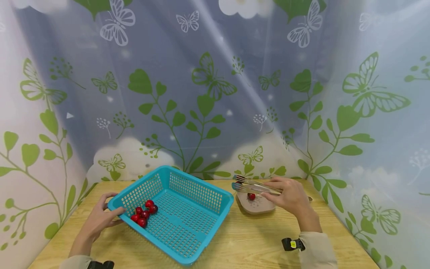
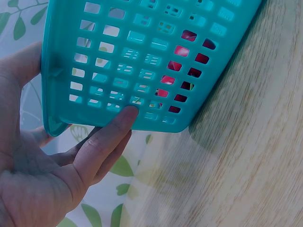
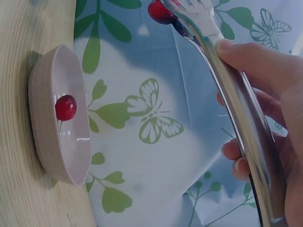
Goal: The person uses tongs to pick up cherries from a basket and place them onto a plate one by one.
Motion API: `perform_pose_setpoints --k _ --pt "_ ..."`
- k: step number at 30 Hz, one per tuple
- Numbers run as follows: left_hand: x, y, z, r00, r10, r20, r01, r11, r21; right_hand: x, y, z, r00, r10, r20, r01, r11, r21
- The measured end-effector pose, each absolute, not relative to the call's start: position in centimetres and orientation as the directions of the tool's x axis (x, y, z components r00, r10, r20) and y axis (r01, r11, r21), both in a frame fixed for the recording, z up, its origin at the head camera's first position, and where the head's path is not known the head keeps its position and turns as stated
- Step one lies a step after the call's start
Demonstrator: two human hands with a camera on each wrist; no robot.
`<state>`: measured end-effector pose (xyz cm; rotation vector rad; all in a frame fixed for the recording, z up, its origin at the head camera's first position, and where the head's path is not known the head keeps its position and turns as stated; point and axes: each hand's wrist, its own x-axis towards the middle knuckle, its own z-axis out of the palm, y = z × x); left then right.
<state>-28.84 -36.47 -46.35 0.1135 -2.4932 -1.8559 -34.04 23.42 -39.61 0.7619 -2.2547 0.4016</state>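
Note:
My left hand (image 1: 100, 215) holds the rim of a blue plastic basket (image 1: 188, 239) at its left corner. In the left wrist view, fingertips (image 2: 128, 115) press on the basket's perforated outer wall. Several red cherries (image 1: 142, 222) lie together inside, near that corner. My right hand (image 1: 289, 194) grips metal tongs (image 3: 236, 104) above a small pale bowl (image 1: 256, 212). Between the tongs' fork-like tips is a cherry (image 3: 162, 12), mostly hidden in the head view. Another cherry (image 3: 66, 108) with a stem lies in the bowl.
The basket and bowl stand on a light wooden table (image 1: 265, 243), the bowl to the basket's right. Behind and at both sides hangs a curtain (image 1: 181, 67) printed with leaves and butterflies. A small shiny object (image 1: 310, 198) shows behind my right wrist.

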Motion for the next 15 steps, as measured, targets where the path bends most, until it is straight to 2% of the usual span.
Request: perform_pose_setpoints --k 10,15 --pt "-28.9 -36.5 -46.5 -0.997 -0.078 -0.013 -0.035 0.288 0.957 -34.5 24.7 -40.5 -0.688 -0.355 0.633 -0.528 0.843 -0.101" --pt "-28.9 -36.5 -46.5 -0.997 -0.083 -0.006 -0.030 0.291 0.956 -35.0 25.0 -41.1 -0.700 -0.350 0.622 -0.511 0.854 -0.095"
